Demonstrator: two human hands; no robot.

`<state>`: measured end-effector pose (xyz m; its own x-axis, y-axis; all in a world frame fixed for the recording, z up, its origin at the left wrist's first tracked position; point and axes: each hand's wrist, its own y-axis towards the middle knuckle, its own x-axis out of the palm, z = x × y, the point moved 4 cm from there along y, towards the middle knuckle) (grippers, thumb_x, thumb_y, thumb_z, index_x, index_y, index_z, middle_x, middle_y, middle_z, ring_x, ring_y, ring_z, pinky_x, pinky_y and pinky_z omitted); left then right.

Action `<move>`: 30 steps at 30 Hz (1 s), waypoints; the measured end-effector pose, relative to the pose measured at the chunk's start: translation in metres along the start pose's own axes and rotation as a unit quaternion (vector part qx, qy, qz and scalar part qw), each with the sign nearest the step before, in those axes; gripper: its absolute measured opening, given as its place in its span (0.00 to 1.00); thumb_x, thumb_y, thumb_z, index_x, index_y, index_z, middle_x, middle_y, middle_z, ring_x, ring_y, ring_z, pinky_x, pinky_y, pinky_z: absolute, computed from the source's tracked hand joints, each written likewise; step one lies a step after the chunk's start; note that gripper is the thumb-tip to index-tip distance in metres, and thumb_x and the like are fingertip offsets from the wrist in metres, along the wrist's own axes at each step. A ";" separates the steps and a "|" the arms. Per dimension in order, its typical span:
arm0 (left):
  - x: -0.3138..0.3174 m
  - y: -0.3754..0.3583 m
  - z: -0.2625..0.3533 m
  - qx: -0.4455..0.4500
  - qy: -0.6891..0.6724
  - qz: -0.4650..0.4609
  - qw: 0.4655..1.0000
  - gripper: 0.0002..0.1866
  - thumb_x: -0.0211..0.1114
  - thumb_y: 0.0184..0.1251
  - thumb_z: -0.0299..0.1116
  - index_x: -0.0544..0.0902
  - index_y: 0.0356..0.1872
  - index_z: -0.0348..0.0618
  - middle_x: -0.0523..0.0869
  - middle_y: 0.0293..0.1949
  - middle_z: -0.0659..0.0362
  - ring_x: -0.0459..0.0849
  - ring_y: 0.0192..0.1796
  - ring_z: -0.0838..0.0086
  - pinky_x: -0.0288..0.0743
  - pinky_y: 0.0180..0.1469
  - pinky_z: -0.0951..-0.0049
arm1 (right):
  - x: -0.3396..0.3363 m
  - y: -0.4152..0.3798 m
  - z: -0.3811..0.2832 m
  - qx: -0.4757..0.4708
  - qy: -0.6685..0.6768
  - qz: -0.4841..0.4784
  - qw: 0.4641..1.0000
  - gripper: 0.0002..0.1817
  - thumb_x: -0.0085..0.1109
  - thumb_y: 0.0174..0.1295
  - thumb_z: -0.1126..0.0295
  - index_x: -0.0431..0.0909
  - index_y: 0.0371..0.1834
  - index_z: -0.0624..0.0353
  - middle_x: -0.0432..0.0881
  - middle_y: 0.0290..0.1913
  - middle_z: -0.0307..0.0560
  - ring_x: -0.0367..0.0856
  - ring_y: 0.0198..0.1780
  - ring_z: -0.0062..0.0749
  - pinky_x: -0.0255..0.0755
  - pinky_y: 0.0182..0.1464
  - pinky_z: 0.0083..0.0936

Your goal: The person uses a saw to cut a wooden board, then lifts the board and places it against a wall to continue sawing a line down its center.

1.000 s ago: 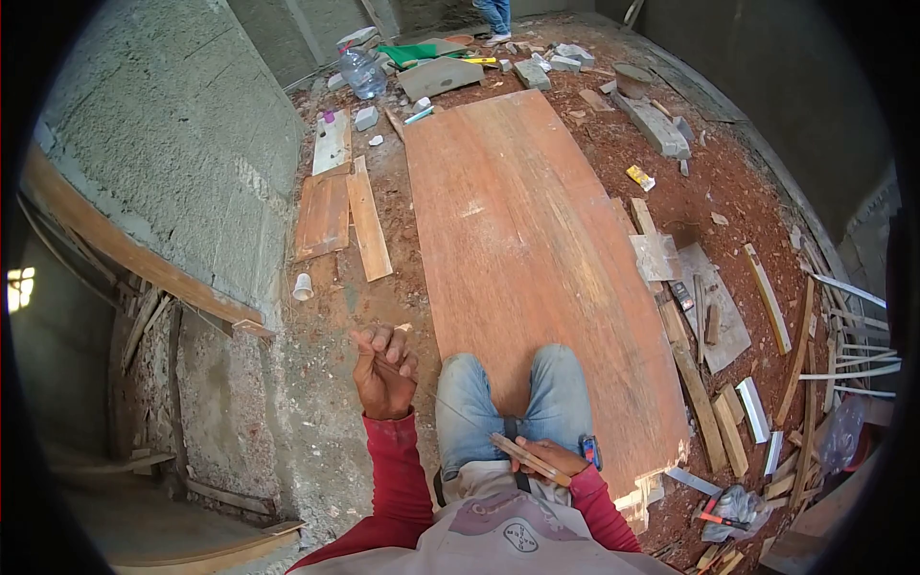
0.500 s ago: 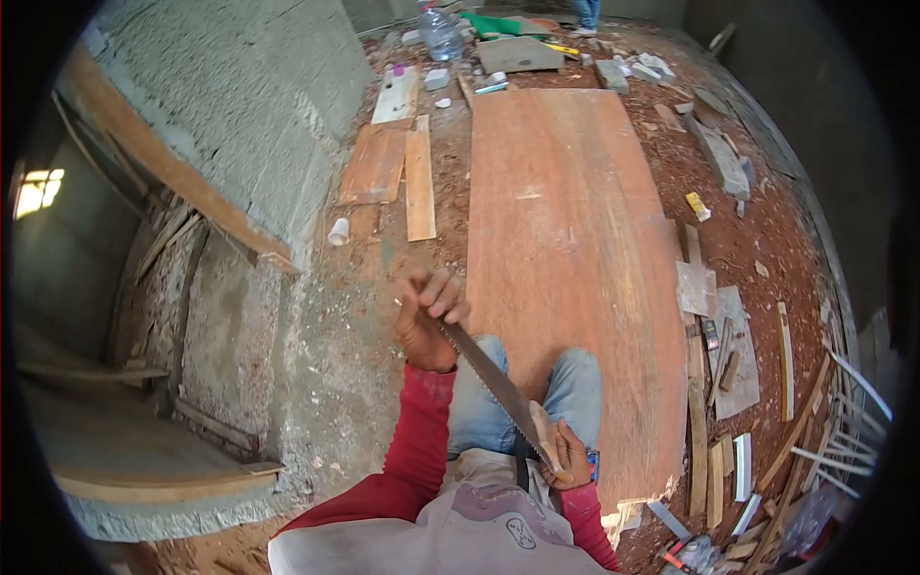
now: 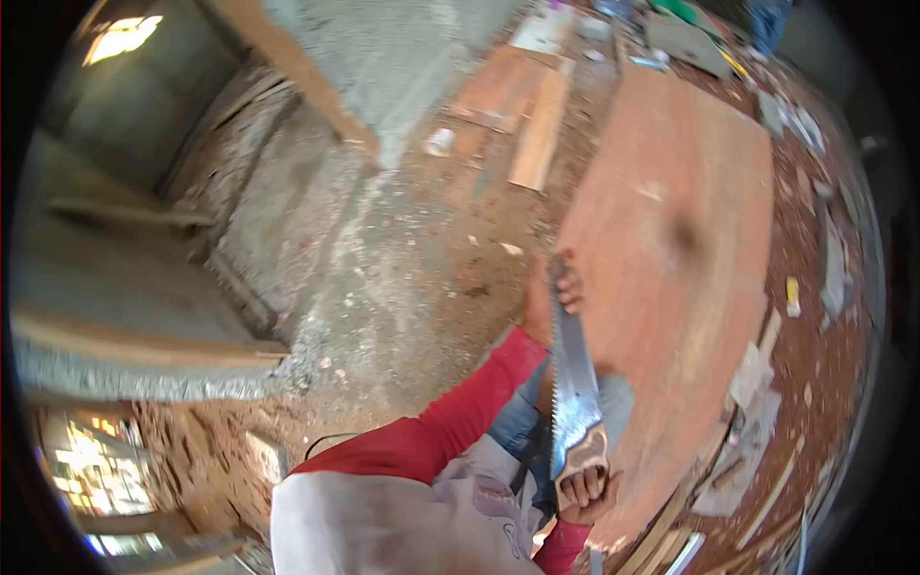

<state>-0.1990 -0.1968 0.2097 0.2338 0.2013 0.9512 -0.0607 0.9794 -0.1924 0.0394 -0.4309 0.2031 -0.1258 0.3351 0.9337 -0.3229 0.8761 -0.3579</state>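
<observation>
Saw [image 3: 575,369]: held lengthwise over the person's lap; the handle [image 3: 585,458] lies nearer the body, the narrow end points away, and the teeth face the person's left; light glints on the blade near the handle
Left hand [image 3: 554,292]: at the far, narrow end of the saw; its grip is closed on the blade, fingertips showing along the right edge
Right hand [image 3: 588,494]: grip clenched round the wooden handle, fingers curled over it
Plywood sheet [image 3: 700,192]: flat on the ground; it reaches out beyond the knees, under the saw
Left of the sheet: a narrow board [image 3: 543,129] beside a reddish panel [image 3: 498,86]; a white cup [image 3: 440,143] near the panel
Right of the sheet: a yellow packet [image 3: 793,297] on reddish soil
</observation>
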 end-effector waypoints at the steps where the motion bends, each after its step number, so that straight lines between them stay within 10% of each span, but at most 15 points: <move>1: -0.002 0.005 -0.006 -0.014 0.004 0.030 0.999 0.30 0.45 0.75 0.66 0.77 0.50 0.49 0.67 0.22 0.69 0.67 0.22 0.82 0.65 0.24 0.78 | -0.002 0.001 -0.002 0.008 0.016 0.001 1.000 0.23 0.39 0.79 0.48 0.74 0.39 0.55 0.64 0.19 0.31 0.63 0.17 0.20 0.62 0.23 0.23; 6: -0.072 0.052 -0.031 -0.082 0.120 0.047 0.988 0.32 0.43 0.72 0.71 0.80 0.38 0.55 0.66 0.20 0.71 0.67 0.21 0.82 0.64 0.24 0.76 | 0.027 0.023 -0.026 -0.069 -0.166 0.095 0.979 0.25 0.43 0.77 0.52 0.74 0.65 0.59 0.57 0.14 0.27 0.57 0.13 0.17 0.61 0.22 0.22; 9: -0.093 0.086 -0.061 -0.137 -0.012 -0.100 0.985 0.33 0.41 0.72 0.72 0.80 0.38 0.52 0.66 0.20 0.70 0.67 0.22 0.82 0.64 0.25 0.75 | 0.055 0.048 -0.042 -0.081 -0.299 0.071 0.948 0.28 0.48 0.75 0.57 0.68 0.70 0.66 0.54 0.14 0.27 0.54 0.13 0.16 0.59 0.19 0.21; 13: -0.130 0.149 -0.110 -0.102 0.196 0.079 0.972 0.31 0.46 0.73 0.65 0.81 0.45 0.46 0.78 0.30 0.64 0.75 0.32 0.75 0.71 0.38 0.71 | 0.051 0.094 -0.076 -0.231 -0.588 0.193 0.751 0.24 0.54 0.73 0.63 0.73 0.66 0.69 0.69 0.19 0.32 0.62 0.16 0.13 0.59 0.20 0.16; 14: -0.151 0.166 -0.123 -0.057 0.340 0.109 0.932 0.28 0.52 0.74 0.60 0.81 0.50 0.43 0.83 0.37 0.60 0.80 0.40 0.71 0.74 0.46 0.68 | 0.057 0.116 -0.087 -0.287 -0.671 0.209 0.651 0.24 0.54 0.73 0.62 0.75 0.65 0.68 0.75 0.21 0.35 0.66 0.18 0.13 0.61 0.21 0.16; 19: -0.245 0.170 -0.138 0.063 0.863 0.064 0.497 0.21 0.63 0.70 0.52 0.85 0.45 0.41 0.86 0.53 0.52 0.75 0.66 0.58 0.67 0.66 0.55 | 0.022 0.223 -0.134 -0.327 -0.691 0.266 0.588 0.22 0.58 0.70 0.70 0.74 0.65 0.70 0.86 0.44 0.50 0.79 0.36 0.21 0.76 0.39 0.20; 23: -0.248 0.137 -0.134 0.172 0.942 0.008 0.287 0.28 0.58 0.71 0.53 0.73 0.66 0.49 0.57 0.79 0.51 0.51 0.81 0.60 0.37 0.79 0.47 | -0.006 0.268 -0.154 -0.386 -0.726 0.218 0.526 0.22 0.57 0.70 0.72 0.74 0.66 0.69 0.87 0.45 0.50 0.81 0.37 0.20 0.76 0.41 0.20; 25: -0.252 0.146 -0.134 0.149 0.944 0.008 0.296 0.33 0.57 0.71 0.54 0.66 0.71 0.50 0.55 0.79 0.53 0.49 0.81 0.60 0.35 0.80 0.46 | -0.002 0.275 -0.151 -0.316 -0.692 0.244 0.602 0.23 0.57 0.72 0.67 0.75 0.65 0.69 0.83 0.57 0.58 0.82 0.56 0.32 0.75 0.57 0.27; 30: -0.250 0.142 -0.131 0.101 0.950 0.017 0.295 0.40 0.56 0.70 0.55 0.57 0.78 0.52 0.52 0.80 0.55 0.47 0.82 0.60 0.34 0.80 0.47 | -0.001 0.268 -0.138 -0.307 -0.696 0.264 0.593 0.22 0.57 0.71 0.71 0.74 0.66 0.69 0.85 0.52 0.56 0.82 0.46 0.26 0.76 0.48 0.24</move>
<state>-0.1385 -0.1063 -0.0867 0.3410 0.0421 -0.9391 -0.1058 0.9944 0.0062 0.0825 -0.1490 0.1065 -0.8477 0.3831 -0.3670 0.4554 0.8803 -0.1328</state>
